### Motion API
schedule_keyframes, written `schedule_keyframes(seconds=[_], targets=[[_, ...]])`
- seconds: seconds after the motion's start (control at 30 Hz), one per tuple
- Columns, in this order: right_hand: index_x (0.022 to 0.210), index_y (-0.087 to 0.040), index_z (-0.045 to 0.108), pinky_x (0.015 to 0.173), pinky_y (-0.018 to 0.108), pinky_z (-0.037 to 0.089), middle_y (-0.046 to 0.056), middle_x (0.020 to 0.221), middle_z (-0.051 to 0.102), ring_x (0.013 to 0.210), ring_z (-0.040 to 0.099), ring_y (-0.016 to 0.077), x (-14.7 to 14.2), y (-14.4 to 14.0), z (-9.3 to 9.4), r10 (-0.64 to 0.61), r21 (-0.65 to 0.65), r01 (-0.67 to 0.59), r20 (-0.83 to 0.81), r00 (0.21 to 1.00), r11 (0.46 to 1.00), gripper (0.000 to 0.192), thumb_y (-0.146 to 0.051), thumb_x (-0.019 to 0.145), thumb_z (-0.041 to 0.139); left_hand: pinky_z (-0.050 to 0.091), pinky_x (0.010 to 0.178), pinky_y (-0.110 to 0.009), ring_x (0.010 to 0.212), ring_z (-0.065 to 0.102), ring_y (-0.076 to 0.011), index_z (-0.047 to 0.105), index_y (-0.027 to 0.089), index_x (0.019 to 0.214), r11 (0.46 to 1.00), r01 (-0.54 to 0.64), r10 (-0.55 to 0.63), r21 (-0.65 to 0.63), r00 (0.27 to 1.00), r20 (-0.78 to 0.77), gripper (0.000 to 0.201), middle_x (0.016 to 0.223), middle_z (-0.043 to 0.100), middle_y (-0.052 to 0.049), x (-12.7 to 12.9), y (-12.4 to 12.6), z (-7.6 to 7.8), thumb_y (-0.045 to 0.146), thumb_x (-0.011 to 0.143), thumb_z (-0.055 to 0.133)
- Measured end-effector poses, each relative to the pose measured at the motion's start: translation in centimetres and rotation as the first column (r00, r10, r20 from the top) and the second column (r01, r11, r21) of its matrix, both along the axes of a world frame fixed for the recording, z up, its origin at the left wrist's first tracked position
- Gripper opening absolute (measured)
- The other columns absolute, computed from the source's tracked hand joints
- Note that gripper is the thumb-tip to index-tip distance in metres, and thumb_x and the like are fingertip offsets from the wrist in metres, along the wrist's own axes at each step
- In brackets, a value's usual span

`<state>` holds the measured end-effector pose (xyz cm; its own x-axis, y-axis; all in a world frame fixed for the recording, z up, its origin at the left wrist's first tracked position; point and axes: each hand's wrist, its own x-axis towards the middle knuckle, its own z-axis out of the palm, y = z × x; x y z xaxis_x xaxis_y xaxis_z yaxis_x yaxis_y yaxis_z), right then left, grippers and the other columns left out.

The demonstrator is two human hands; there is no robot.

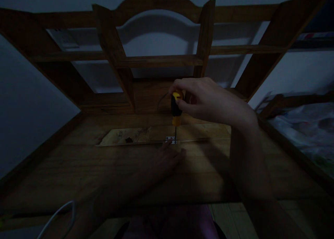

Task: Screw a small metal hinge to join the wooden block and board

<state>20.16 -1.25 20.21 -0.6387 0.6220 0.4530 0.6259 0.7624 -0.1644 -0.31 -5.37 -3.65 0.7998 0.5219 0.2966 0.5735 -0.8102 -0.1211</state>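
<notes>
My right hand (200, 92) is closed around the black and yellow handle of a screwdriver (176, 108). The screwdriver stands upright, its thin shaft pointing down at a small silver metal hinge (170, 138). Its tip meets the right end of the hinge; whether it sits in a screw is too small to tell. Low on the wooden desktop (125, 169) lies my left hand (167, 159), index finger stretched out onto the hinge and the other fingers partly in shadow. The hinge lies along a seam beside a paler wooden strip (135, 135).
A wooden shelf unit (160, 62) with an arched top rises behind the desktop. A dark scrap (128, 140) lies on the pale strip. At lower left a white cable (61, 208) curves by my arm. Clear plastic wrapping (305, 124) fills the right side. The scene is dim.
</notes>
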Motion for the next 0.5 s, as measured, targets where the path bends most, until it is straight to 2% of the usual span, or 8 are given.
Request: schedule_keyframes(seconds=[0.13,0.27,0.37,0.43,0.5], targets=[[0.101,-0.021,0.069,0.073,0.031,0.038,0.002,0.092,0.07,0.083,0.062,0.0179,0.1,0.0,-0.1,-0.055,0.014,0.055,0.022,0.998,0.998,0.016,-0.034,0.097,0.061,0.03,0.125,-0.052,0.096,0.071,-0.0204,0.05,0.018,0.145,1.0,0.029,-0.029,-0.009,0.999,-0.012,0.048,0.092,0.073,-0.001,0.0,0.1,0.2,0.008,0.098,0.047],[0.084,-0.019,0.068,0.07,0.032,0.037,0.004,0.075,0.065,0.077,0.062,0.0201,-0.1,0.0,-0.4,-0.184,0.106,0.181,0.023,0.983,0.978,0.04,-0.056,0.097,0.059,0.028,0.126,-0.054,0.096,0.071,-0.021,0.048,0.018,0.147,0.999,0.038,-0.038,-0.005,0.999,-0.025,0.048,0.094,0.074,-0.002,-0.1,0.3,0.0,0.01,0.099,0.048],[0.077,-0.017,0.068,0.069,0.033,0.037,0.005,0.071,0.062,0.076,0.062,0.0223,-0.5,0.3,-0.8,-0.248,0.169,0.242,0.015,0.969,0.955,0.052,-0.064,0.097,0.054,0.026,0.126,-0.053,0.1,0.071,-0.0212,0.048,0.018,0.147,0.999,0.031,-0.032,-0.016,0.999,-0.042,0.048,0.099,0.074,-0.004,-0.1,0.3,0.1,0.012,0.099,0.048],[0.079,-0.018,0.069,0.073,0.034,0.038,0.006,0.073,0.063,0.079,0.062,0.0231,-0.8,0.6,-1.1,-0.235,0.144,0.231,0.012,0.972,0.962,0.055,-0.066,0.098,0.05,0.027,0.126,-0.052,0.102,0.07,-0.0213,0.05,0.017,0.145,0.999,0.033,-0.033,-0.011,0.999,-0.042,0.045,0.101,0.074,-0.004,-0.1,0.2,0.4,0.012,0.1,0.047],[0.089,-0.019,0.071,0.078,0.034,0.039,0.007,0.084,0.066,0.087,0.063,0.0232,-1.1,0.8,-1.1,-0.167,0.086,0.165,0.018,0.986,0.983,0.051,-0.064,0.099,0.049,0.028,0.125,-0.051,0.104,0.07,-0.0215,0.05,0.017,0.145,0.999,0.034,-0.034,-0.003,0.999,-0.042,0.044,0.102,0.074,-0.004,-0.1,0.1,0.7,0.012,0.101,0.045]])
